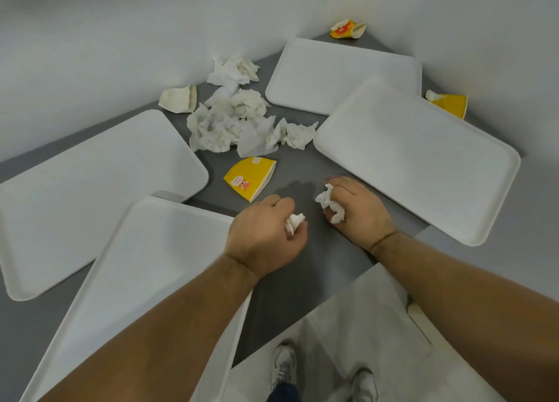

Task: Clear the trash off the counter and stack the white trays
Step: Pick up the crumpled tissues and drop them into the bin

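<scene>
Left hand [266,235] and right hand [358,209] each clutch a crumpled napkin [295,221]; the yellow cup [249,177] lies just ahead, nearer the left.

**Trays unstacked, trash scattered**

Four white trays lie flat: far-left tray [90,189], near-left tray [145,280], far-right tray [341,71], and near-right tray [417,159] overlapping it. Crumpled napkins [230,120] heap between them beside a flattened yellow cup [249,177]. The left hand [263,235] grips the left wad [294,221], the right hand [357,208] the right wad [329,203].

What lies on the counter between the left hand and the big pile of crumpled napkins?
Head view: a flattened yellow cup lies between the left hand and the napkin pile.
</scene>
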Tool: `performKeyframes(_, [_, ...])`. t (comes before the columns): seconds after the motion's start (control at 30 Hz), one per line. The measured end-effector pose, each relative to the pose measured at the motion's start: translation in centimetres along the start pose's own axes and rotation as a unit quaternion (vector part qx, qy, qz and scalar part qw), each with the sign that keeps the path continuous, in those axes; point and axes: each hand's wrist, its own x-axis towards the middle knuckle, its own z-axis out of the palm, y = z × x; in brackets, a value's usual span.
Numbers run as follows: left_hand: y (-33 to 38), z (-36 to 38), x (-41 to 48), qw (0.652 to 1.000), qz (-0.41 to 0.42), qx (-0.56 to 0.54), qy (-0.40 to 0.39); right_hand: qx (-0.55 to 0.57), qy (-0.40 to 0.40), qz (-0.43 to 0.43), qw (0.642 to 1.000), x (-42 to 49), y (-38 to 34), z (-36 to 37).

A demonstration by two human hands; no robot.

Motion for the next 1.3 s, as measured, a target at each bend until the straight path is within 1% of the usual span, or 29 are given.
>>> performKeyframes(0.13, [0.5,-0.3,0.0,0.999,0.014,-0.036,0.015,-0.003,0.033,0.029,0.999,-0.2,-0.6,-0.8])
performKeyframes(0.17, [0.7,-0.2,0.1,0.998,0.003,-0.054,0.01,0.014,0.038,0.062,0.997,-0.5,-0.7,-1.1])
performKeyframes(0.2, [1.0,-0.1,0.3,0.997,-0.015,-0.079,0.001,0.051,0.042,0.114,0.991,-0.8,-1.0,-1.6])
performKeyframes(0.23, [1.4,0.0,0.4,0.993,-0.039,-0.107,-0.003,0.108,0.052,0.182,0.976,-1.2,-1.3,-2.1])
performKeyframes(0.27, [1.8,0.0,0.6,0.988,-0.069,-0.137,-0.003,0.174,0.076,0.257,0.948,-1.4,-1.6,-2.6])
performKeyframes(0.33, [3.1,0.2,1.1,0.968,-0.137,-0.21,-0.007,0.285,0.135,0.387,0.867,-1.5,-2.3,-3.6])
performKeyframes(0.37, [4.0,0.5,1.4,0.951,-0.167,-0.262,-0.011,0.323,0.149,0.431,0.83,-1.7,-2.4,-4.4])
performKeyframes(0.4, [4.9,0.8,1.8,0.929,-0.19,-0.316,-0.014,0.364,0.147,0.457,0.798,-2.0,-2.3,-5.3])
performKeyframes(0.43, [5.9,1.2,2.0,0.913,-0.205,-0.352,-0.017,0.419,0.13,0.463,0.77,-2.7,-2.1,-6.3])
performKeyframes(0.47, [6.8,1.7,2.2,0.906,-0.21,-0.366,-0.019,0.486,0.104,0.45,0.742,-3.6,-1.8,-7.3])
performKeyframes(0.5, [7.9,2.2,2.3,0.909,-0.206,-0.362,-0.022,0.554,0.081,0.423,0.713,-4.7,-1.2,-8.3])
performKeyframes(0.57, [10.5,3.5,2.3,0.915,-0.19,-0.355,-0.024,0.664,0.068,0.372,0.645,-7.8,0.0,-10.0])
performKeyframes(0.63, [13.9,5.1,2.1,0.913,-0.171,-0.369,-0.043,0.721,0.064,0.353,0.593,-11.6,1.7,-11.5])
performKeyframes(0.67, [15.7,6.1,1.8,0.914,-0.159,-0.368,-0.061,0.738,0.059,0.358,0.569,-13.6,2.7,-12.2])
performKeyframes(0.73, [19.8,8.3,1.3,0.921,-0.127,-0.356,-0.098,0.757,0.049,0.392,0.521,-18.2,5.5,-13.8])
performKeyframes(0.77, [21.8,9.7,1.1,0.917,-0.111,-0.362,-0.125,0.761,0.049,0.416,0.495,-20.7,7.2,-14.5])
performKeyframes(0.8, [23.7,11.4,0.7,0.904,-0.105,-0.383,-0.159,0.763,0.055,0.442,0.468,-23.3,8.9,-15.2])
performKeyframes(0.83, [25.5,13.3,0.3,0.884,-0.11,-0.408,-0.2,0.765,0.067,0.467,0.438,-26.0,10.6,-15.7])
performKeyframes(0.9, [28.4,18.2,-0.3,0.844,-0.141,-0.431,-0.287,0.768,0.119,0.505,0.376,-31.1,13.7,-16.2])
performKeyframes(0.93, [29.7,21.0,-0.6,0.829,-0.165,-0.423,-0.327,0.751,0.143,0.532,0.363,-33.4,15.3,-16.1])
performKeyframes(1.0, [31.9,26.6,-1.3,0.799,-0.214,-0.395,-0.4,0.683,0.178,0.602,0.374,-37.8,18.2,-15.4])
performKeyframes(1.03, [33.0,29.6,-1.7,0.775,-0.241,-0.399,-0.427,0.654,0.204,0.624,0.375,-39.8,19.7,-14.7])
performKeyframes(1.07, [33.9,32.5,-2.1,0.758,-0.267,-0.397,-0.444,0.635,0.229,0.634,0.377,-41.8,21.2,-13.8])
performKeyframes(1.13, [35.8,38.1,-2.9,0.746,-0.313,-0.388,-0.441,0.605,0.278,0.645,0.376,-45.6,24.3,-11.4])
performKeyframes(1.17, [36.7,40.8,-3.3,0.734,-0.337,-0.398,-0.434,0.591,0.307,0.651,0.364,-47.4,25.8,-10.2])
performKeyframes(1.23, [38.0,46.1,-4.4,0.708,-0.376,-0.412,-0.434,0.57,0.367,0.663,0.318,-51.2,28.9,-7.4])
performKeyframes(1.27, [38.3,48.7,-4.9,0.701,-0.39,-0.41,-0.434,0.56,0.393,0.665,0.301,-52.9,30.3,-5.9])
performKeyframes(1.3, [38.6,51.4,-5.5,0.699,-0.4,-0.405,-0.432,0.541,0.404,0.675,0.296,-54.5,31.6,-4.5])
